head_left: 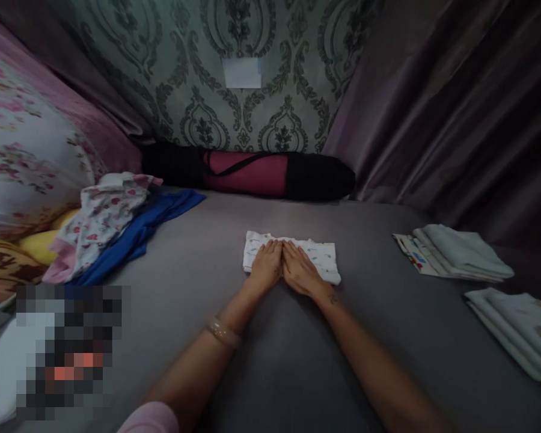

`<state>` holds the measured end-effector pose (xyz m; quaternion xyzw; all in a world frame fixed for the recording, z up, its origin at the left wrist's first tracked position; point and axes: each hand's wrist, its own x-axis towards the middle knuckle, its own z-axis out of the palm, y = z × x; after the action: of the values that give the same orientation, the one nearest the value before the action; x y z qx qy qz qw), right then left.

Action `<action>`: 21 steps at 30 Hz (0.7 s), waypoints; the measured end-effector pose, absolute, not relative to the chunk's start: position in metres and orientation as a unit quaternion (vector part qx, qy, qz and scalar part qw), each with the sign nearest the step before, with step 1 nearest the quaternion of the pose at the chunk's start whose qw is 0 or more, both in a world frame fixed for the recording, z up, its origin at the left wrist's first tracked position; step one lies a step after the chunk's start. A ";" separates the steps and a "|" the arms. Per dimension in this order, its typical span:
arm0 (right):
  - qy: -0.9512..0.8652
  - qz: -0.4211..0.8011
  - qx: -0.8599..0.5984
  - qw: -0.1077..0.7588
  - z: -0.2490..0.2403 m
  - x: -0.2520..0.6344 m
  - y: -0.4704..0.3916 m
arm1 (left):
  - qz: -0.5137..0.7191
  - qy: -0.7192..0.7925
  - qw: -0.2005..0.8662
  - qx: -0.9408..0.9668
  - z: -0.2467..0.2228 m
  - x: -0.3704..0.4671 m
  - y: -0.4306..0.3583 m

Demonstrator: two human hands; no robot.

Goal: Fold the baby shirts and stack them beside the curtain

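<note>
While the fingers point(270, 248) of the left hand point(267, 266) and right hand point(301, 272) lie outstretched, gripping nothing, both hands press one folded white cloth point(325, 257) mid-bed, seemingly to flatten it. Toward the bed's point(365, 240) right edge sit two folded stacks point(471, 249), apparently kept apart from two loose garments point(110, 210) toward the left edge; one long bag point(252, 173) lines the far edge.

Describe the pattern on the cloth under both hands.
Head view: the cloth is white with small, scattered coloured prints.
</note>
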<state>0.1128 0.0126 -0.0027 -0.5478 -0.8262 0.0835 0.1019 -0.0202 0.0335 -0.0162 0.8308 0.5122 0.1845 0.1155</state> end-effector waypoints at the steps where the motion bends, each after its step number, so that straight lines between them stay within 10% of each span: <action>1: -0.828 0.082 -0.546 0.099 -0.004 0.114 0.014 | 0.182 0.512 0.112 0.832 -0.018 -0.022 0.035; 21: -0.732 0.064 -0.672 0.094 -0.004 0.160 0.004 | 0.114 0.606 0.085 0.783 -0.019 -0.048 0.043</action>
<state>0.1600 0.0038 -0.0040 -0.6721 -0.7317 0.0645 0.0935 -0.0475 0.0433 -0.0185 0.7827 0.6060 0.1137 0.0848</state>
